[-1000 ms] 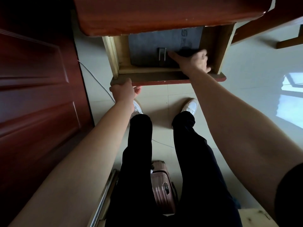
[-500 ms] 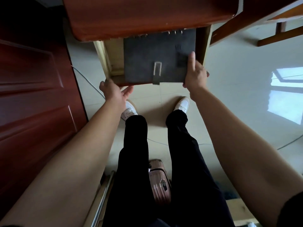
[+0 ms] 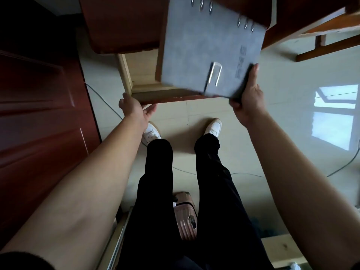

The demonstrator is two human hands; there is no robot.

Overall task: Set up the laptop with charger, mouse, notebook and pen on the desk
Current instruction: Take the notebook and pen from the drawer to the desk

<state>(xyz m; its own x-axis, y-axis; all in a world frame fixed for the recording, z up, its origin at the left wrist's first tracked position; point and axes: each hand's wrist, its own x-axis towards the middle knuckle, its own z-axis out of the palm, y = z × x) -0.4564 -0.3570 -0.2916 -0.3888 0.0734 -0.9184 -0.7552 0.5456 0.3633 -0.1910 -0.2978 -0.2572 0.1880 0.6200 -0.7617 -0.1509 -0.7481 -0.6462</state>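
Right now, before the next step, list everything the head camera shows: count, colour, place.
notebook: one, grey ring-bound with a metal clasp, lifted above the open drawer, gripped at its near right corner.
drawer: one, pale wood, pulled open under the desk.
desk: one, reddish-brown, top of view.
door: one, dark red, left.
suitcase: one, pink, on the floor between the legs.
cables: thin, pale, trailing across the floor.
floor: pale tile, with a window reflection at right.
shoes: two, white.
trousers: black.
left hand: open, at the drawer front.
right hand: shut on the notebook.
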